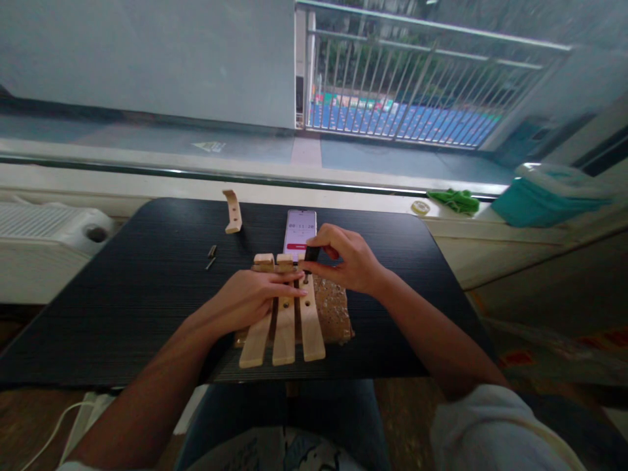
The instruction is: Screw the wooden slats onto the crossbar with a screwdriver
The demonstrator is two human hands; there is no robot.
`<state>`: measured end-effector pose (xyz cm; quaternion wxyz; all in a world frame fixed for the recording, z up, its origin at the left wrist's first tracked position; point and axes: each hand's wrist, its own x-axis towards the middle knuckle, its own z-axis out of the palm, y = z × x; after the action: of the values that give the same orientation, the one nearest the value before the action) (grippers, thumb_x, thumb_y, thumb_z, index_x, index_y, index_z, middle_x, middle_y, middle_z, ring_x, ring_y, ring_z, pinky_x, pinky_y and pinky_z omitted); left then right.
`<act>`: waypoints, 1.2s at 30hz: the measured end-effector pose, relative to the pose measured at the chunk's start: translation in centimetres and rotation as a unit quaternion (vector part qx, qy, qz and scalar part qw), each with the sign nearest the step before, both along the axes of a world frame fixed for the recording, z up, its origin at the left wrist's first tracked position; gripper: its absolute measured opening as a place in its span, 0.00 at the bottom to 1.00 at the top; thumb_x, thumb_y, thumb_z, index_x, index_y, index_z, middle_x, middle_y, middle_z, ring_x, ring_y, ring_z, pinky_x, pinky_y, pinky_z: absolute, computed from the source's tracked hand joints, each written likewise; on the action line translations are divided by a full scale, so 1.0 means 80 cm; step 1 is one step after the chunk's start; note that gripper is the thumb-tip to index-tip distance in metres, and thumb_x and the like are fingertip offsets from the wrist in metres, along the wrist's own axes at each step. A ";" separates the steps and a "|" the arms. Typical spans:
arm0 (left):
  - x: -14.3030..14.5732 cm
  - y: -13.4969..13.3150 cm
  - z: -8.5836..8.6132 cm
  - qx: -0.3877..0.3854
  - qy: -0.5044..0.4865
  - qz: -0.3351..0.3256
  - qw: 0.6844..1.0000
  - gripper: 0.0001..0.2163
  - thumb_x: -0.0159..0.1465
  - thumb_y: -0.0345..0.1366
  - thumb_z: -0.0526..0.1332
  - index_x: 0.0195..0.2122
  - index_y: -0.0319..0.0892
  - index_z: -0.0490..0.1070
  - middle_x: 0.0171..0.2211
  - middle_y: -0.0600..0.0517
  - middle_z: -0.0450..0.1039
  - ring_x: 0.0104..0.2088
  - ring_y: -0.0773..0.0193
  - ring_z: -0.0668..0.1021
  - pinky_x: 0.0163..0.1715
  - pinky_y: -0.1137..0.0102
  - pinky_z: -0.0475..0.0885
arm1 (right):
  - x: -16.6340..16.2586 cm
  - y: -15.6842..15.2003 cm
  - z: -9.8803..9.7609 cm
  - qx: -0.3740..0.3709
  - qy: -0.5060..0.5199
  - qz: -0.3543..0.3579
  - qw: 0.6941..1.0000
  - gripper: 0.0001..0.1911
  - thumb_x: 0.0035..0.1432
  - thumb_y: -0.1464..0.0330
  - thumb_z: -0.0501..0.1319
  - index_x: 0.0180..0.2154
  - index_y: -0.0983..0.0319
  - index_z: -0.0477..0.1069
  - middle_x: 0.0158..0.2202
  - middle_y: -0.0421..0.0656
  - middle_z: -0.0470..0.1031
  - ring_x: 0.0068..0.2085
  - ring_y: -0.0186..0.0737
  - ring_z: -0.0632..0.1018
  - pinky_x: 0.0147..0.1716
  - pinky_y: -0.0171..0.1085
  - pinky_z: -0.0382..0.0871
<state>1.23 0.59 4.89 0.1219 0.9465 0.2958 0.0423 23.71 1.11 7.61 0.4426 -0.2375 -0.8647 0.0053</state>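
Three pale curved wooden slats lie side by side; the right slat (313,333), middle slat (284,337) and left slat (256,340) rest on a brown speckled board (334,307) under clear wrap. My left hand (252,294) lies across them, fingers stretched toward the right slat. My right hand (346,258) grips the black handle of a screwdriver (312,254), held upright over the upper hole of the right slat. That slat's lower hole shows bare. A dark screw head sits in the middle slat. The screwdriver's tip is partly hidden by my fingers.
A phone (300,229) showing a timer lies behind the slats. Another curved slat with two holes (234,212) and small metal screws (211,254) are on the black table (161,288). On the sill are a tape roll (420,207), green cloth (455,201) and teal bin (534,196).
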 end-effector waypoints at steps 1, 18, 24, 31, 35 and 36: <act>0.000 0.000 -0.001 0.000 -0.003 -0.001 1.000 0.25 0.59 0.22 0.52 0.52 0.54 0.74 0.59 0.58 0.66 0.56 0.60 0.75 0.54 0.66 0.70 | 0.000 0.000 0.000 0.002 0.002 -0.001 1.000 0.09 0.59 0.66 0.63 0.39 0.63 0.65 0.27 0.35 0.67 0.23 0.26 0.63 0.23 0.29 0.61; 0.000 -0.001 0.000 -0.008 -0.012 0.005 1.000 0.24 0.60 0.22 0.54 0.51 0.55 0.74 0.59 0.58 0.67 0.55 0.60 0.75 0.55 0.65 0.69 | 0.003 0.002 0.000 -0.060 0.005 0.058 0.997 0.09 0.60 0.69 0.61 0.43 0.63 0.68 0.31 0.39 0.70 0.26 0.26 0.67 0.25 0.29 0.65; 0.001 -0.003 0.006 -0.035 -0.012 0.015 0.999 0.25 0.60 0.22 0.54 0.52 0.56 0.74 0.58 0.55 0.69 0.54 0.58 0.76 0.54 0.63 0.70 | 0.006 0.001 0.006 -0.159 -0.023 0.094 0.983 0.11 0.62 0.73 0.57 0.47 0.64 0.68 0.34 0.42 0.74 0.29 0.28 0.71 0.29 0.31 0.68; 0.001 -0.002 0.006 -0.027 -0.005 0.013 1.000 0.25 0.60 0.21 0.54 0.52 0.56 0.74 0.58 0.55 0.69 0.55 0.58 0.75 0.55 0.63 0.70 | 0.005 -0.004 0.009 -0.229 -0.014 0.108 0.967 0.12 0.61 0.75 0.56 0.48 0.65 0.66 0.33 0.40 0.71 0.27 0.25 0.68 0.26 0.28 0.63; 0.002 -0.003 0.007 -0.034 -0.014 0.017 0.999 0.25 0.60 0.22 0.54 0.51 0.55 0.75 0.58 0.55 0.69 0.55 0.57 0.75 0.54 0.63 0.70 | 0.005 -0.003 0.008 -0.235 -0.009 0.109 0.966 0.11 0.61 0.74 0.56 0.47 0.65 0.66 0.34 0.41 0.73 0.26 0.25 0.68 0.26 0.29 0.63; 0.002 -0.003 0.006 -0.032 -0.016 0.017 0.999 0.24 0.60 0.22 0.54 0.51 0.55 0.75 0.58 0.55 0.69 0.54 0.57 0.76 0.54 0.63 0.70 | 0.005 -0.003 0.008 -0.231 -0.009 0.113 0.966 0.12 0.61 0.75 0.56 0.48 0.65 0.66 0.36 0.42 0.74 0.26 0.25 0.68 0.26 0.29 0.63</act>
<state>1.37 0.37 5.39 0.1565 0.9361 0.3109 0.0500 24.10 0.85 8.28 0.3642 -0.2341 -0.8654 0.2522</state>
